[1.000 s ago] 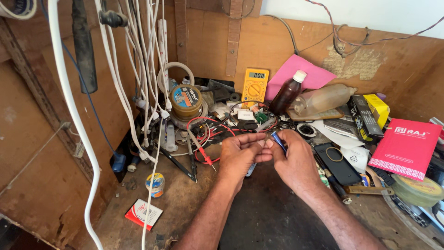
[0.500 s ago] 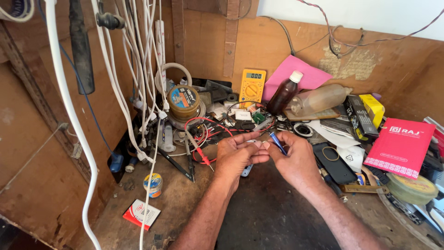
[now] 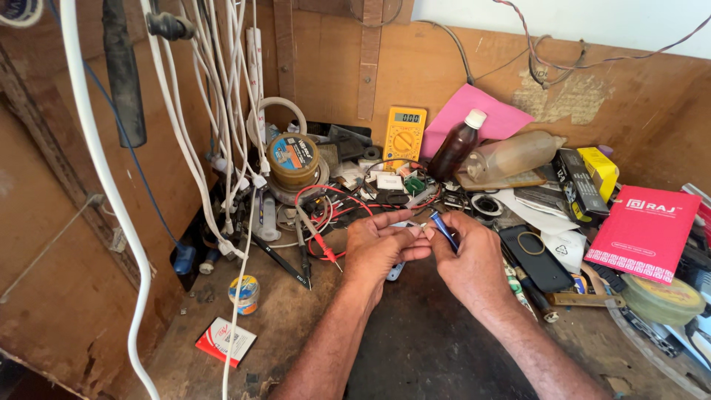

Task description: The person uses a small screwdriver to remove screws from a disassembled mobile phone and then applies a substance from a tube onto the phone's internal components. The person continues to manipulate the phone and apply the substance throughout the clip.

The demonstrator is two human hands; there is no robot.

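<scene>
We're right at centre frame, where the left hand (image 3: 381,248) and the right hand (image 3: 468,259) meet just above the dark tabletop (image 3: 415,348). The right hand is curled around a blue-handled screwdriver (image 3: 444,231), gripping it with thumb and fingers, its handle slanting up toward the upper left. The left hand has its fingers stretched out toward the right, pinching a small pale part (image 3: 416,227) at the fingertips; it's too small for us to say what it is. The screwdriver sits just beside that part, between the two hands.

Moving outward, just left of the left hand we see red test leads (image 3: 326,215) looping over the clutter, with a red-tipped probe (image 3: 326,255) lying near the wrist. Right of the right hand lies a black phone (image 3: 535,259) with a rubber band on it. Behind the hands, at upper centre, a yellow multimeter (image 3: 404,135) leans on the wooden back wall, with a dark brown bottle (image 3: 455,148) and a pink sheet (image 3: 481,118) to its right. A tape roll (image 3: 293,159) sits at upper left of centre, white cables (image 3: 222,111) hang down the left side, and a red booklet (image 3: 643,231) lies at far right.
</scene>
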